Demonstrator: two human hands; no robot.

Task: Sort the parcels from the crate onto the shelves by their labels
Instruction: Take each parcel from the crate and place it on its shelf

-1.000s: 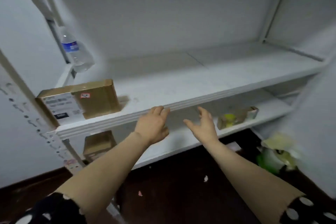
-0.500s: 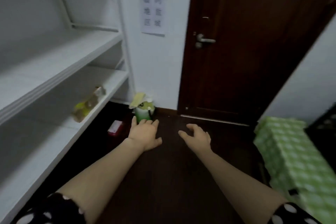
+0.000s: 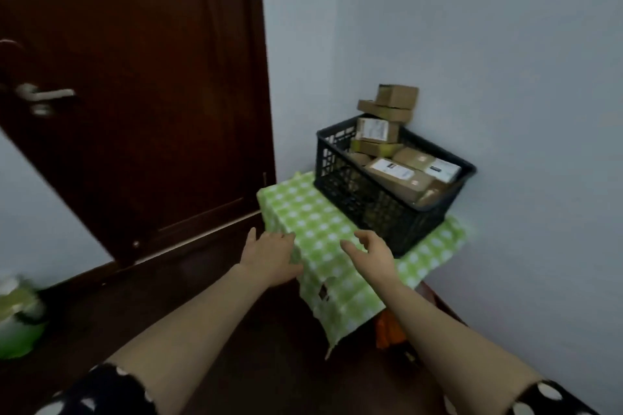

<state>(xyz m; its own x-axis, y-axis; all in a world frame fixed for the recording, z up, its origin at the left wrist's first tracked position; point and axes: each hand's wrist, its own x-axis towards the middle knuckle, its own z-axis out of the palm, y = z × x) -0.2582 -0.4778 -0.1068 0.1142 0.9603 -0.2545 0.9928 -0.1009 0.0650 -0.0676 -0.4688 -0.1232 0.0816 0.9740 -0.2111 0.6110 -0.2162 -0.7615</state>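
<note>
Crate (image 3: 371, 199) on checked cloth (image 3: 313, 216) beside door (image 3: 135, 77).

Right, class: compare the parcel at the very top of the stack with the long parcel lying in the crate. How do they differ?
The top parcel is small and sits above the crate rim; the long parcel is larger and lies inside. The top parcel shows no white label from here; the long parcel shows one. The top parcel sits nearly level; the long parcel lies tilted. Both are brown cardboard.
</note>
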